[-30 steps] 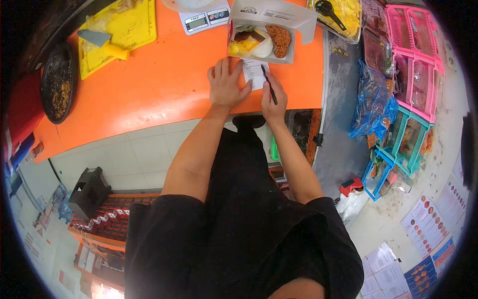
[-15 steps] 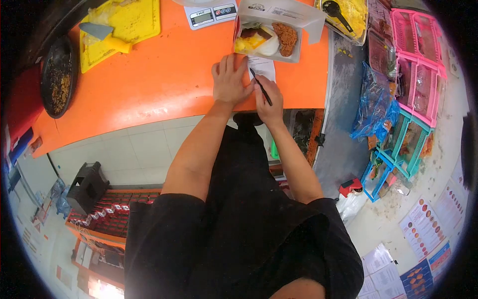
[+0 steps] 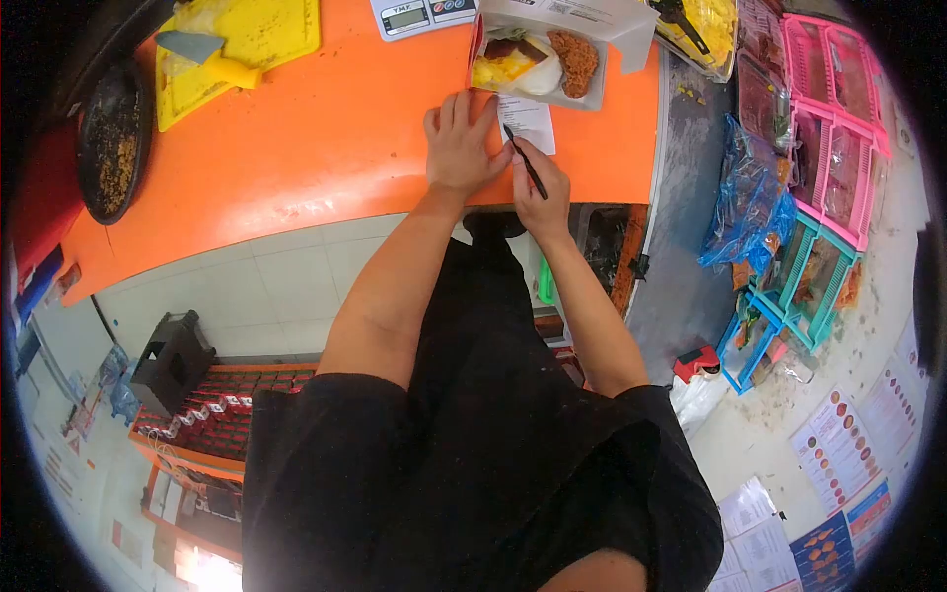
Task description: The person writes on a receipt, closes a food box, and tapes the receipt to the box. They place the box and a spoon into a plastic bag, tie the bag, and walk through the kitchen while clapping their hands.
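- Paper slip: a small white printed slip lying flat on the orange counter, near its front edge and just in front of the open food box.
- Pen: a dark pen, tilted, with its tip down on the near-left part of the slip.
- Right hand: fingers closed around the pen in a writing grip, the hand resting at the counter's front edge.
- Left hand: spread flat, palm down on the counter, gripping nothing; its fingertips lie at the slip's left edge, apparently pinning it, though actual contact with the paper is hard to confirm.
- Step in hand, as judged: marking or writing on the slip, one hand steadying while the other writes.
- Next move, as judged: calls for light, controlled strokes with the slip kept from sliding, and care not to nudge the box just behind it.
- Food box: lid up, holding rice, something yellow and a fried brown piece.
- Surroundings: a digital scale behind the box; a yellow cutting board with a scraper at far left; a dark pan at the left end of the counter.
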A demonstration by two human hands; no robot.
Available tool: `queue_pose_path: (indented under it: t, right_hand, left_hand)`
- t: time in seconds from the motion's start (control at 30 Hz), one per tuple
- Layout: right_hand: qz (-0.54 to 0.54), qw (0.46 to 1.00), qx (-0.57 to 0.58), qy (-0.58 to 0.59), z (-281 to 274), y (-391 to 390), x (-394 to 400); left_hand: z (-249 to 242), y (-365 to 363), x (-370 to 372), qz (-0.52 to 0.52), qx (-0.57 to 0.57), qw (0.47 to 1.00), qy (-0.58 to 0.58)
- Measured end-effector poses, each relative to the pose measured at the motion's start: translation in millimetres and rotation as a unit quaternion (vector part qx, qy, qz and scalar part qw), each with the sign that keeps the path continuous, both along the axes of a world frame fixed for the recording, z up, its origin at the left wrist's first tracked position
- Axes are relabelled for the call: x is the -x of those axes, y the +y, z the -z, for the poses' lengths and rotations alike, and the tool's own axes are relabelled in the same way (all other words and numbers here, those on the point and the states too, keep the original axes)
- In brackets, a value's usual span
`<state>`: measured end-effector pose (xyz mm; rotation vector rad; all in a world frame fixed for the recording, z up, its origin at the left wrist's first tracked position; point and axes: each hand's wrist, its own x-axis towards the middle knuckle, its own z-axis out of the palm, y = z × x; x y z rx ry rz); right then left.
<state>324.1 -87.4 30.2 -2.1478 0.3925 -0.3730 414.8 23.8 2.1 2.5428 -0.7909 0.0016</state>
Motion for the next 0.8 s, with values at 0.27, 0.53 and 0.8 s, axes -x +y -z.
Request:
queue_pose_path:
  t: [0.27,0.53,0.8]
  right_hand:
    - [0.041,0.999,0.017,0.005,-4.1,-5.4,2.4]
    - [0.001,1.0,-0.002,0.028,-4.5,0.9,4.6]
    - [0.004,1.0,0.0,0.027,-6.0,1.5,5.6]
  left_hand:
    - [2.9,-1.3,1.4,-0.003,0.01,1.0,-0.02]
    - [-2.1,-0.3,0.8,0.001,-0.005,1.0,0.005]
    - [1.1,-1.0,0.7,0.002,-0.003,1.0,-0.003]
